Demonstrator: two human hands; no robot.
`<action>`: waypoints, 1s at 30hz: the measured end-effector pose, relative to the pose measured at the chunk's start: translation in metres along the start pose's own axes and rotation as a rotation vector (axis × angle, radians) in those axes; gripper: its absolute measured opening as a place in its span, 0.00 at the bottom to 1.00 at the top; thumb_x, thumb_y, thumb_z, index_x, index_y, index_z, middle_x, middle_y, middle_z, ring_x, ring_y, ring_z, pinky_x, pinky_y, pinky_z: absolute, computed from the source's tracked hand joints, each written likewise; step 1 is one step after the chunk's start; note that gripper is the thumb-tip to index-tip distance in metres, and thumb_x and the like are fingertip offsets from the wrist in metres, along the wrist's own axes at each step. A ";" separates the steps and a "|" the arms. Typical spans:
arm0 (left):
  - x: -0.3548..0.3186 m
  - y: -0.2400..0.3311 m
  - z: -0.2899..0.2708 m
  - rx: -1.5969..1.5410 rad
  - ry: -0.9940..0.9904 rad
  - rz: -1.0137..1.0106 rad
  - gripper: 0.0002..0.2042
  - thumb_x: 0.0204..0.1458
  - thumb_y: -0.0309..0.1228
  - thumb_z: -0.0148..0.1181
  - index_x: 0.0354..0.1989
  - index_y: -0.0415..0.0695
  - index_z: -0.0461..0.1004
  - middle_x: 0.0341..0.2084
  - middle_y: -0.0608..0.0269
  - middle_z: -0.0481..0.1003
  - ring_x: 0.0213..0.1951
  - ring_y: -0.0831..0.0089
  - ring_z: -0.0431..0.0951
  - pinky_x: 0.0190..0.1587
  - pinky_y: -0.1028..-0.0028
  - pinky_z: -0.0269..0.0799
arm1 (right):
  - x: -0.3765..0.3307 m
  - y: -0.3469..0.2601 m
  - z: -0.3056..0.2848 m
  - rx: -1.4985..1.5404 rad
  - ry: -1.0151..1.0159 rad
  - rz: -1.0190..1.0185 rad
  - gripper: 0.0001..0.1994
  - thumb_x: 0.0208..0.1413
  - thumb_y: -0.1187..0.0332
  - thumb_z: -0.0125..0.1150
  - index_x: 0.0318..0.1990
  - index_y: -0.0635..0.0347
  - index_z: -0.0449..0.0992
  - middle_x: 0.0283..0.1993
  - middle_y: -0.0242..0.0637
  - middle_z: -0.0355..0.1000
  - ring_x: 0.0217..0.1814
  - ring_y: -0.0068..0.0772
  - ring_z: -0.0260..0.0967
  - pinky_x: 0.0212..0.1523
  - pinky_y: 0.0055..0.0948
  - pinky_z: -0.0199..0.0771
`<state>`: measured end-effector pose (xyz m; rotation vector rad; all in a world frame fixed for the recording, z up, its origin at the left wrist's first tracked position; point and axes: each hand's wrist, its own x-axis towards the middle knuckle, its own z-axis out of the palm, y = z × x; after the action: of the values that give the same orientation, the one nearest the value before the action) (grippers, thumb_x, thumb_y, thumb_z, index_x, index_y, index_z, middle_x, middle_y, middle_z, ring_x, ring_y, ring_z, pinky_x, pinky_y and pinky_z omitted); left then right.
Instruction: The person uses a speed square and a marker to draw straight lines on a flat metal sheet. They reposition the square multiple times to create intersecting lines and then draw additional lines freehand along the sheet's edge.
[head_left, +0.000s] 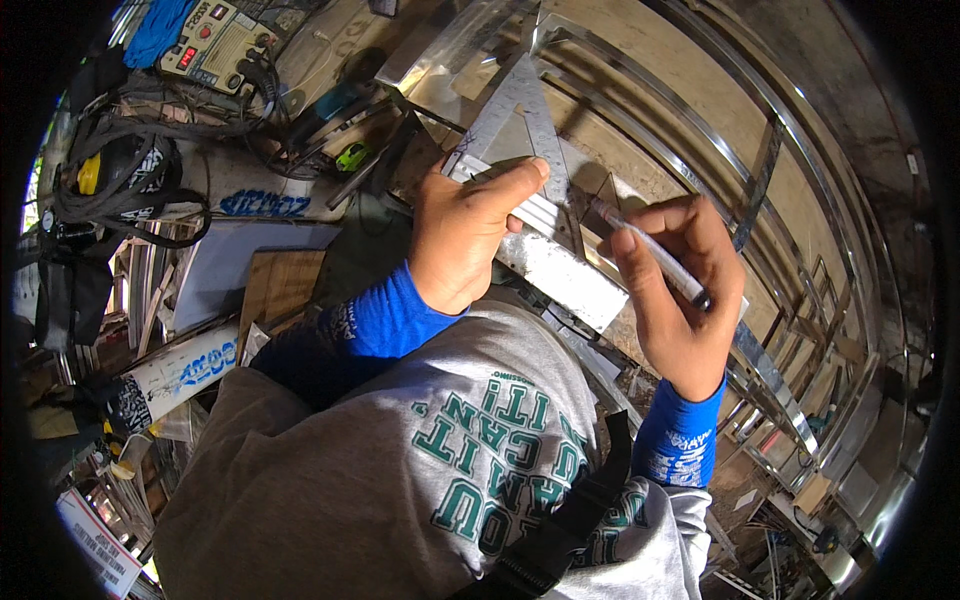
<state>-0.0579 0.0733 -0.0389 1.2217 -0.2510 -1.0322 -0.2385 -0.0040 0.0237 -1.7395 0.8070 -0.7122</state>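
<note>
My left hand [462,225] is closed on a triangular metal speed square [498,112], thumb on top of its thick ridged edge. The square lies flat over a shiny metal bar [565,280], whose near end sticks out below it. A white marker [655,252] is pinched in my right hand [688,300], its dark tip pointing at the square's right-hand edge. Whether the tip touches metal, I cannot tell. My left fingers are mostly hidden beneath the square.
Long metal frame bars [665,120] run across the right side over a brown board. Upper left stands a welding machine [215,45] with black cables [150,130]. Below the cables lies a large grey-white cylinder [265,185]. A wooden board [280,290] leans left of my sleeve.
</note>
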 end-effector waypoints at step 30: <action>-0.017 -0.022 0.008 -0.105 -0.378 -0.148 0.06 0.63 0.28 0.71 0.44 0.43 0.83 0.34 0.68 0.82 0.33 0.80 0.79 0.37 0.75 0.74 | -0.001 0.031 -0.035 -0.501 0.128 -0.254 0.08 0.61 0.73 0.73 0.46 0.63 0.87 0.33 0.40 0.78 0.32 0.36 0.66 0.38 0.33 0.68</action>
<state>-0.0833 0.0813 -0.0489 0.9546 -0.3982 -1.3875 -0.2722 -0.0298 0.0041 -2.2950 0.9155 -0.8469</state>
